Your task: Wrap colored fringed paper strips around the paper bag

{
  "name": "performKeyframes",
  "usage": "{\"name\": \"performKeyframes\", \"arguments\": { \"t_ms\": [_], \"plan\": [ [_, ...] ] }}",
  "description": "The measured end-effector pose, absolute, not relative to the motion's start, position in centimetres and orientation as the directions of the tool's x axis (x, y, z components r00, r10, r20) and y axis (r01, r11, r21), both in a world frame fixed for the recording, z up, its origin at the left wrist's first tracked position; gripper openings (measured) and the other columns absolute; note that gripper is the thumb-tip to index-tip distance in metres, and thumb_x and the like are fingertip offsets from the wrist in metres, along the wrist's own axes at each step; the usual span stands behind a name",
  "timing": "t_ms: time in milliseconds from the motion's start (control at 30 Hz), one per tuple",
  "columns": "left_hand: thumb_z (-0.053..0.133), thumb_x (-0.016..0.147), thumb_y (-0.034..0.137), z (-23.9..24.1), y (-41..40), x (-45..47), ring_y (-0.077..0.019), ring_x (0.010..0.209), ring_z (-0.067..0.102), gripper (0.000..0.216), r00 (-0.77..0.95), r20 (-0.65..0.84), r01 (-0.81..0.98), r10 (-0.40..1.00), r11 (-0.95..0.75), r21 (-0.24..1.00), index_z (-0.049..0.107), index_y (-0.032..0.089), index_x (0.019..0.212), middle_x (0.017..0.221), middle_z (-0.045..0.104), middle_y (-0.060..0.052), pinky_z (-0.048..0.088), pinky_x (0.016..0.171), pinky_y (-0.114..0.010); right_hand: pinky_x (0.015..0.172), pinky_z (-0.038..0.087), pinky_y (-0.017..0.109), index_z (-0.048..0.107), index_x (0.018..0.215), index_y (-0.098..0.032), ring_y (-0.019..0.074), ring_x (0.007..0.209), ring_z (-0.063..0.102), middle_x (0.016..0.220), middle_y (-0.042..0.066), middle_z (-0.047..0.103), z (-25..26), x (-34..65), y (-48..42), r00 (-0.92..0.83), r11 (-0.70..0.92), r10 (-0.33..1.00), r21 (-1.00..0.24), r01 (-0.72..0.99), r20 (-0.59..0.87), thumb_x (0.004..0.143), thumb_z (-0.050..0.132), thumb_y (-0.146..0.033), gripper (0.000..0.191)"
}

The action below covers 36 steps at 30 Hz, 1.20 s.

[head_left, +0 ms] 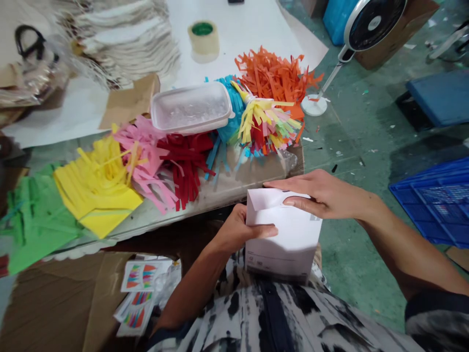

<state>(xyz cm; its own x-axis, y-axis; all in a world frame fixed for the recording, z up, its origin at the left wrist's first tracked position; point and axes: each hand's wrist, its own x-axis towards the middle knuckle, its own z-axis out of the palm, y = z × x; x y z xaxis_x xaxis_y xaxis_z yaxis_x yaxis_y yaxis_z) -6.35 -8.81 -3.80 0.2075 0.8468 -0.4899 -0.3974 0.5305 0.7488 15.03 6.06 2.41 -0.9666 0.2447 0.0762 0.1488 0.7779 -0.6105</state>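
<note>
Packet (282,249): white, mouth upward, right of the tub (183,128) and nearer the wearer, held off the counter (264,168).
Left hand (238,232): half curled, gripping packet's left edge; thumb across near face, fingers mostly hidden behind. Presumably steadies it.
Right hand (322,195): partly closed on packet's upper right, fingers along the far rim, thumb near the mouth. Probably controls the opening; cannot tell if thumb is inside.
Fringes: left of tub, green (40,210), yellow (98,176), then pink (150,142); red (186,168) at tub's near side, blue (223,132) at its right end, orange (271,73) beyond. Sorted by colour, likely for easy picking.
Bundle (258,110): mixed colours, tied, right of tub.
Counter: white sheet (179,14) beyond tub carries tape (205,46).
Room: green floor (351,142); fan (375,22) far right of tub, blue crate (436,200) right and nearer.
</note>
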Motion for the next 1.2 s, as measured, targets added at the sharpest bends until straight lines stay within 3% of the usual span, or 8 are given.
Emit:
{"name": "performKeyframes", "arguments": {
  "t_ms": [233, 433, 567, 700, 833, 933, 1100, 1200],
  "plan": [
    [0.098, 0.061, 0.035, -4.2, -8.9, -6.2, -0.0232, 0.082, 0.071, 0.044, 0.219, -0.487, -0.438, 0.846, 0.531, 0.725, 0.083, 0.011, 0.095, 0.090, 0.078, -0.009, 0.057, 0.077, -0.033, 0.071, 0.051, 0.027, 0.039, 0.164, -0.021, 0.0172, 0.089, 0.074, 0.131, 0.010, 0.075, 2.4, 15.1, 5.5, -0.968, 0.821, 0.251, -0.536, 0.197, 0.029, 0.111, 0.047, -0.036, 0.056],
    [0.099, 0.060, 0.036, -4.4, -9.0, -6.1, -0.0213, 0.075, 0.070, 0.045, 0.175, -0.520, -0.411, 0.836, 0.542, 0.734, 0.083, 0.011, 0.095, 0.085, 0.078, -0.008, 0.055, 0.070, -0.030, 0.086, 0.053, 0.027, 0.040, 0.163, -0.026, 0.0184, 0.112, 0.072, 0.146, 0.007, 0.067, 3.3, 15.0, 6.1, -0.968, 0.703, 0.247, -0.681, 0.206, -0.038, 0.111, 0.047, -0.040, 0.055],
    [0.099, 0.058, 0.036, -4.4, -9.1, -6.3, -0.0210, 0.072, 0.070, 0.047, 0.157, -0.526, -0.393, 0.836, 0.542, 0.743, 0.083, 0.011, 0.094, 0.083, 0.078, -0.007, 0.055, 0.068, -0.029, 0.070, 0.047, 0.025, 0.068, 0.129, -0.022, 0.0141, 0.081, 0.069, 0.101, 0.003, 0.077, 3.2, 14.8, 6.3, -0.948, 0.598, 0.308, -0.758, 0.262, -0.085, 0.112, 0.042, -0.041, 0.036],
    [0.099, 0.059, 0.038, -3.8, -8.3, -6.9, -0.0190, 0.073, 0.069, 0.050, 0.104, -0.487, -0.393, 0.867, 0.485, 0.781, 0.082, 0.014, 0.100, 0.087, 0.078, -0.006, 0.053, 0.067, -0.027, 0.054, 0.030, 0.025, 0.066, 0.095, -0.020, 0.0089, 0.053, 0.045, 0.064, -0.005, 0.057, 2.2, 14.5, 5.8, -0.926, 0.589, 0.367, -0.747, 0.308, -0.093, 0.109, 0.050, -0.046, 0.034],
    [0.091, 0.073, 0.050, -2.9, -6.6, -7.5, -0.0126, 0.065, 0.061, 0.039, -0.073, -0.382, -0.295, 0.921, 0.346, 0.890, 0.080, 0.014, 0.087, 0.077, 0.073, -0.002, 0.045, 0.059, -0.021, 0.054, 0.029, 0.025, 0.068, 0.095, -0.020, 0.0095, 0.055, 0.045, 0.066, -0.004, 0.058, 1.7, 14.3, 5.4, -0.886, 0.533, 0.453, -0.768, 0.355, -0.095, 0.106, 0.054, -0.050, 0.035],
    [0.085, 0.080, 0.054, -2.8, -6.0, -8.0, -0.0114, 0.061, 0.058, 0.041, -0.118, -0.352, -0.241, 0.928, 0.318, 0.917, 0.080, 0.014, 0.083, 0.073, 0.071, -0.002, 0.041, 0.055, -0.021, 0.056, 0.036, 0.024, 0.071, 0.099, -0.019, 0.0112, 0.063, 0.054, 0.076, -0.001, 0.066, 2.0, 15.0, 5.6, -0.819, 0.322, 0.547, -0.860, 0.397, -0.174, 0.096, 0.068, -0.054, 0.036],
    [0.084, 0.081, 0.057, -3.5, -6.5, -8.9, -0.0109, 0.059, 0.056, 0.045, -0.075, -0.352, -0.266, 0.933, 0.322, 0.909, 0.079, 0.012, 0.078, 0.072, 0.071, -0.003, 0.038, 0.054, -0.021, 0.063, 0.048, 0.025, 0.076, 0.097, -0.017, 0.0159, 0.075, 0.064, 0.085, 0.004, 0.072, 1.6, 16.4, 5.3, -0.771, -0.020, 0.537, -0.919, 0.394, -0.342, 0.089, 0.077, -0.054, 0.038],
    [0.084, 0.082, 0.057, -3.5, -7.2, -9.3, -0.0124, 0.066, 0.061, 0.044, -0.095, -0.355, -0.349, 0.930, 0.302, 0.887, 0.084, 0.015, 0.096, 0.083, 0.077, -0.006, 0.042, 0.059, -0.021, 0.069, 0.053, 0.028, 0.078, 0.110, -0.020, 0.0195, 0.085, 0.068, 0.099, 0.006, 0.076, 1.2, 16.2, 5.1, -0.758, -0.021, 0.552, -0.914, 0.404, -0.348, 0.091, 0.075, -0.054, 0.039]
  ]
}}
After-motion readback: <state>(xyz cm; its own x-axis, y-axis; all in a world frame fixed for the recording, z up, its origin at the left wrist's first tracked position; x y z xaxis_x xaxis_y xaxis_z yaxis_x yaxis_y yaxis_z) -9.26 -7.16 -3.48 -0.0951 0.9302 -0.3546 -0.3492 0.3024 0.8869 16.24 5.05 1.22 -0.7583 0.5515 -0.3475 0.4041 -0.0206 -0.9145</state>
